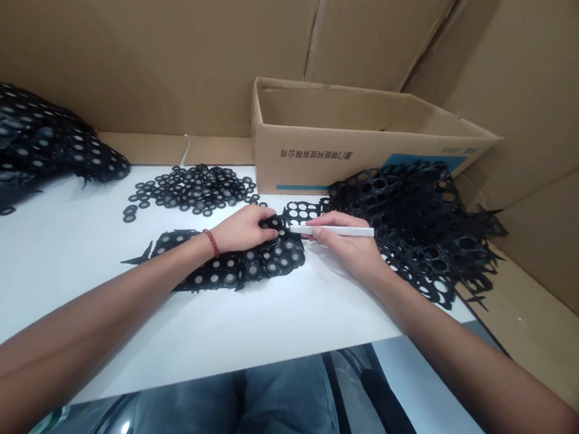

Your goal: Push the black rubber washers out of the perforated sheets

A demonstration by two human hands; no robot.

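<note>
My left hand (243, 228), with a red bead bracelet at the wrist, grips the upper right part of a black rubber sheet (230, 269) dotted with round rings. In my right hand (350, 245) is a slim white pen-like tool (341, 231), held between thumb and fingers. Its left end meets the sheet's edge close to my left thumb; the exact tip is too small to make out. Just behind the hands lies a piece of black sheet with open round holes (303, 207). Loose black rings (196, 188) are heaped beyond my left hand.
A cardboard box (305, 145) with printing stands at the back of the white table (64, 279). Black sheets full of holes (405, 213) are piled at the right. More ringed sheets (30, 133) are stacked at the left. Cardboard walls (147, 45) enclose the table.
</note>
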